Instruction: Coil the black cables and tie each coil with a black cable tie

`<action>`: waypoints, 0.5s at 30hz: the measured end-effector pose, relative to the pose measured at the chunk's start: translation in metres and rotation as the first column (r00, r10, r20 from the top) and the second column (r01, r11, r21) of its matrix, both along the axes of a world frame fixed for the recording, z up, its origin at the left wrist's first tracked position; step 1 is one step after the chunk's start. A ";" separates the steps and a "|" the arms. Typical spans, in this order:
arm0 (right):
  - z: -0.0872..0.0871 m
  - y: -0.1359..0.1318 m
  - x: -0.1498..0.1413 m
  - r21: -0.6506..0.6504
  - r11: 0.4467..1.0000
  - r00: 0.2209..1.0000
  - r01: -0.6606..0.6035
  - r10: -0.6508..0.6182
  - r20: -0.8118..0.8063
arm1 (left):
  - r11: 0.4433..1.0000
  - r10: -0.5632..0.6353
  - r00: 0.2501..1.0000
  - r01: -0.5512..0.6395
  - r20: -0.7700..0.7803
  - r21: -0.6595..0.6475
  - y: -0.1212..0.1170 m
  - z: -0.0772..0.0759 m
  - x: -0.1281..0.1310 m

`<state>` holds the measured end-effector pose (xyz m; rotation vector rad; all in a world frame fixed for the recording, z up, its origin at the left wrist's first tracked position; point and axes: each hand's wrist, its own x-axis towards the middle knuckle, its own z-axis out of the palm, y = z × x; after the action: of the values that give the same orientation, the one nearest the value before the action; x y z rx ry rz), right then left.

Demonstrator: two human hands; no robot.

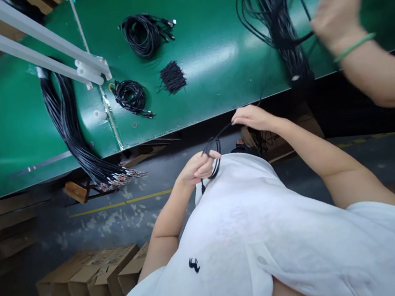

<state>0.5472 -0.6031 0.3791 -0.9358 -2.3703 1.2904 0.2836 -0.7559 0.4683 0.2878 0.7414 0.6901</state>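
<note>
In front of the white shirt, my left hand [200, 168] is closed around a small loop of thin black cable [217, 164]. A connector end dangles below that hand. My right hand [254, 117], a little higher and to the right, pinches the same cable where it runs up from the loop. Both hands are just off the front edge of the green table [211, 88]. Nearest on the tabletop lie a pile of short black ties [172, 77], a small coiled cable [130, 96] and a larger bundle of coiled cables [144, 34].
At the right, a co-worker's hand [338, 15] with a green wristband holds looped cable above a long cable heap [291, 48]. White posts [41, 40] rise at the left beside a thick cable bundle [70, 121] overhanging the edge. Cardboard boxes [101, 277] stand on the floor.
</note>
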 end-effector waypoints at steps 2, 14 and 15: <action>-0.021 0.010 0.027 0.139 0.984 0.978 0.112 -0.134 0.157 | 0.980 0.196 0.980 -0.196 -0.026 -0.008 0.004 0.013 -0.008; 0.009 0.001 0.068 0.395 0.919 0.924 -0.016 -0.138 0.357 | 0.593 0.791 0.610 -0.743 -0.049 0.312 -0.008 0.052 -0.060; 0.008 0.023 0.078 0.401 0.916 0.899 0.005 -0.179 0.399 | 0.607 0.775 0.631 -0.737 -0.019 0.298 -0.011 0.051 -0.060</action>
<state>0.6248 -0.5806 0.3868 -1.2815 -2.7183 0.5665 0.2235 -0.7666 0.5190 0.2593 0.9171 1.6228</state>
